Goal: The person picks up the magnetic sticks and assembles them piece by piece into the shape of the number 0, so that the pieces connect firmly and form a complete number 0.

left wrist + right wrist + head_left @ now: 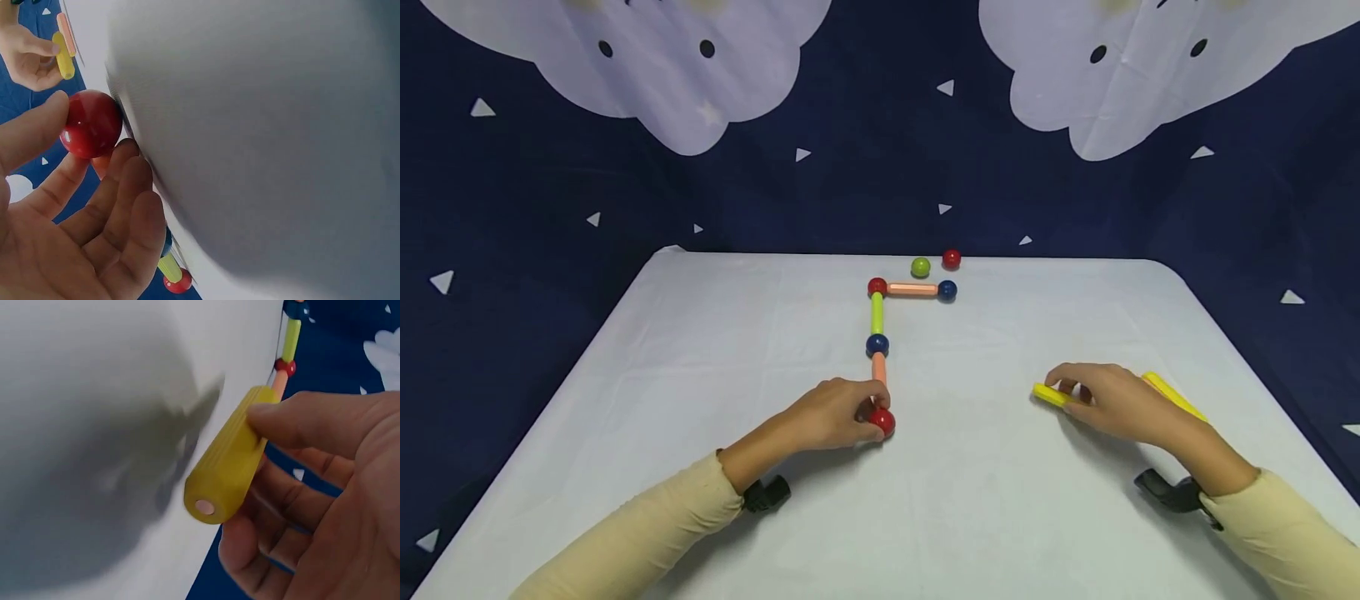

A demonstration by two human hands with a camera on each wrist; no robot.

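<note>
The left hand (835,414) pinches a red ball (885,422) by the near end of an orange stick (878,365), on the person's side of the middle blue ball (877,345); fingers partly hide the join. A green stick (877,313) extends beyond that blue ball. Well to its right, the right hand (1112,402) grips a yellow stick (1048,394); a second yellow stick (1176,397) lies farther right.

Navy backdrop (880,183) with 2 clouds (662,83)
</note>
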